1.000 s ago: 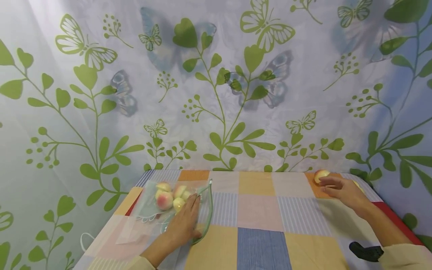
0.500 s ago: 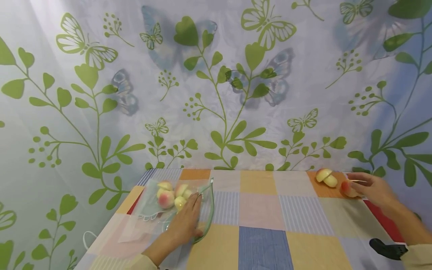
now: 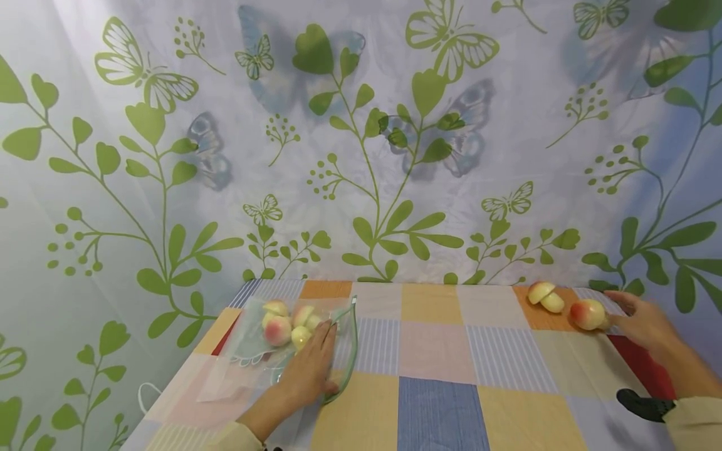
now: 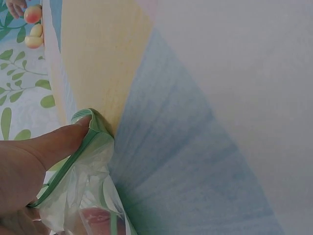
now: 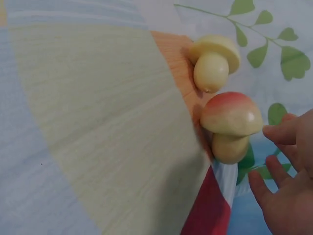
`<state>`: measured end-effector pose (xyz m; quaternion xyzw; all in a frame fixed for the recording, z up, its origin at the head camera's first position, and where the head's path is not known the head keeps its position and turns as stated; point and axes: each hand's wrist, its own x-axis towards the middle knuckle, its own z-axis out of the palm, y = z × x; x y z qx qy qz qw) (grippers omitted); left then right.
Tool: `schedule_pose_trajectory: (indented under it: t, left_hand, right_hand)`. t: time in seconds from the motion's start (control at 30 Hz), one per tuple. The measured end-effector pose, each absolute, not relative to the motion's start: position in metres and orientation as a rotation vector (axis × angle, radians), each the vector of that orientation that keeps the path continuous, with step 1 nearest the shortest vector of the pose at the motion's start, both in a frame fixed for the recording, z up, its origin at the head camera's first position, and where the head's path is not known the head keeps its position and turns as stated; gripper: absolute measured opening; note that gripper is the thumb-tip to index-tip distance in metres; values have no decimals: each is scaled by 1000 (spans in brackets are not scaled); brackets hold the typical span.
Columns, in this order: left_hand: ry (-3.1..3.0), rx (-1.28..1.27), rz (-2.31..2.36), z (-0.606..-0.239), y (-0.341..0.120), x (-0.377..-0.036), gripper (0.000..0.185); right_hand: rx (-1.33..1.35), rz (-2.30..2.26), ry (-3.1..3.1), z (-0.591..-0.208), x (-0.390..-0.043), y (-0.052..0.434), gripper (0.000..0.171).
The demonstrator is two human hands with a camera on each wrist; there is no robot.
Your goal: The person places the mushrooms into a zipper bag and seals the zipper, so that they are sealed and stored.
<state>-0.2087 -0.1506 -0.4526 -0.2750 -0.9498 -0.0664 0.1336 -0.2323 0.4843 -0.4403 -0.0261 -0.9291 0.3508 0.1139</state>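
Left hand (image 3: pixel 309 366) spread across bag (image 3: pixel 251 341); right hand (image 3: pixel 648 321) loose, empty beside mushroom (image 3: pixel 588 314): should avoid nudging it; could roll.

Cannot fully count the mushrooms (image 3: pixel 276 331) inside the clear bag (image 3: pixel 251 341), with the left hand (image 3: pixel 310 366) covering part of it. Cannot make out the blurred reddish shape (image 4: pixel 98 223) within the bag in the left wrist view, both cut off at the bottom. Cannot see the rest of the right hand (image 5: pixel 296 188) past the edge of its wrist view, nor name the dark speck (image 3: pixel 276 448) at the head view's bottom edge.
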Motion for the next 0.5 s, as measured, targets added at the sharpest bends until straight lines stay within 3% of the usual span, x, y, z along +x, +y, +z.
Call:
schedule_pose_trajectory:
  t: [0.5]
  left_hand:
    - [-2732,-811,-213,-453,-151,-210,119]
  right_hand:
    - [-35,1134,-2784,-467,-239,489,77]
